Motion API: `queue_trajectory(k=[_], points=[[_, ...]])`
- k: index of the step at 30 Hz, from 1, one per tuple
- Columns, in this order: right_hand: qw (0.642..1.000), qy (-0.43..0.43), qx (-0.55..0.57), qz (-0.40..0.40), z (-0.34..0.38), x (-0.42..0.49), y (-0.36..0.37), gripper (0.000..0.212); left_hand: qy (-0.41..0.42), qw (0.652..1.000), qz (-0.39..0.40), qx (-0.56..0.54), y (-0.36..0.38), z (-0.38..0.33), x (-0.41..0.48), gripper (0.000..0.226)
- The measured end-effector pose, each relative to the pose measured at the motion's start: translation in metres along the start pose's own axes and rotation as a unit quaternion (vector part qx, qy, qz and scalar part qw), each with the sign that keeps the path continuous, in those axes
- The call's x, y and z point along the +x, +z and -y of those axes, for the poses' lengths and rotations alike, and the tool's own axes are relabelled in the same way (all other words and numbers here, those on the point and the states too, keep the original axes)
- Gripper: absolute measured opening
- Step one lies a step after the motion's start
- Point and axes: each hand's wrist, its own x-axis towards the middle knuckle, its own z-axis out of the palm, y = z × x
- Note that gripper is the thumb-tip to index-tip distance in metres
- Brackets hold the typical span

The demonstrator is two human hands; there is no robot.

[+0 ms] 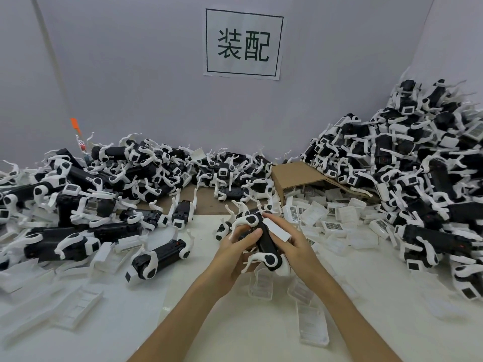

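Head view: toy robot dog [264,239] held over the table [125,333]

The black-and-white dog is at centre frame. The left hand [235,254] curls round its body from 9 o'clock. The right hand [295,246], at 3 o'clock, pinches a white plate [277,229] against it. Clear plastic trays [312,325] lie at 6 o'clock, heaps of like dogs [78,205] at 9 and 2, and a cardboard box [292,176] at 12.

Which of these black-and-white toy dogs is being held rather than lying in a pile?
The toy dog at the centre: the left hand grips it, while the right hand holds a white panel against it. All others lie loose.
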Motion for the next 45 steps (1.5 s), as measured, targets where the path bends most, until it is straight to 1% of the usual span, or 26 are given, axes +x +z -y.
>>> queue_trajectory(k=[3,7,8,14,16,18,19,20,21,22,23,24,26,28,30,34,39,42,45], points=[[1.000,0.007,0.012,0.021,0.000,0.000,0.000,0.038,-0.009,1.000,0.012,0.004,0.000,-0.002,-0.001,0.047],[0.999,0.022,0.012,0.045,0.001,-0.001,0.000,0.041,-0.021,0.999,0.036,-0.005,-0.002,-0.003,-0.003,0.025],[0.998,0.027,0.012,0.053,0.002,-0.002,0.001,0.043,-0.025,0.999,0.039,-0.015,-0.003,-0.003,-0.003,0.023],[0.992,0.047,-0.003,0.115,0.007,-0.006,-0.002,0.071,-0.026,0.998,0.049,-0.022,-0.005,-0.004,-0.002,0.035],[0.990,0.051,0.009,0.134,0.008,-0.007,-0.003,0.083,-0.028,0.998,0.043,-0.028,-0.005,-0.003,-0.001,0.044],[0.987,0.057,0.013,0.150,0.011,-0.008,0.000,0.086,-0.031,0.998,0.037,-0.051,-0.007,-0.003,0.001,0.049],[0.987,0.058,0.008,0.148,0.011,-0.006,0.002,0.082,-0.029,0.997,0.032,-0.067,-0.007,-0.003,0.002,0.046],[0.988,0.071,0.014,0.133,0.015,-0.004,0.006,0.071,-0.026,0.996,0.027,-0.081,-0.007,-0.003,0.003,0.042],[0.989,0.090,0.029,0.110,0.016,0.000,0.008,0.052,-0.020,0.995,0.019,-0.091,-0.007,-0.003,0.003,0.039],[0.988,0.116,0.048,0.088,0.017,0.002,0.009,0.039,-0.015,0.995,0.008,-0.098,-0.007,-0.004,0.004,0.039],[0.987,0.129,0.064,0.074,0.014,0.003,0.007,0.039,-0.010,0.995,-0.002,-0.104,-0.006,-0.004,0.004,0.043],[0.986,0.134,0.072,0.068,0.013,0.002,0.006,0.042,-0.005,0.994,-0.009,-0.109,-0.006,-0.005,0.004,0.048],[0.985,0.146,0.070,0.063,0.011,-0.002,0.002,0.045,0.005,0.995,-0.012,-0.098,-0.005,-0.006,0.004,0.058],[0.981,0.159,0.091,0.064,0.007,-0.002,-0.001,0.048,0.006,0.997,-0.011,-0.079,-0.004,-0.006,0.003,0.062],[0.976,0.162,0.118,0.081,0.008,-0.002,0.000,0.052,0.011,0.997,0.001,-0.079,-0.003,-0.006,0.002,0.061],[0.976,0.154,0.124,0.095,0.009,-0.003,0.000,0.049,0.025,0.997,0.015,-0.077,-0.002,-0.007,0.003,0.058],[0.974,0.167,0.132,0.078,0.010,-0.003,0.001,0.047,0.049,0.998,-0.034,0.009,0.004,-0.003,0.005,0.055],[0.971,0.172,0.143,0.080,0.009,-0.004,0.002,0.049,0.071,0.994,-0.069,0.037,0.006,0.000,0.005,0.048],[0.970,0.172,0.142,0.091,0.005,-0.004,0.002,0.052,0.107,0.989,-0.070,0.076,0.008,0.003,0.005,0.037]])
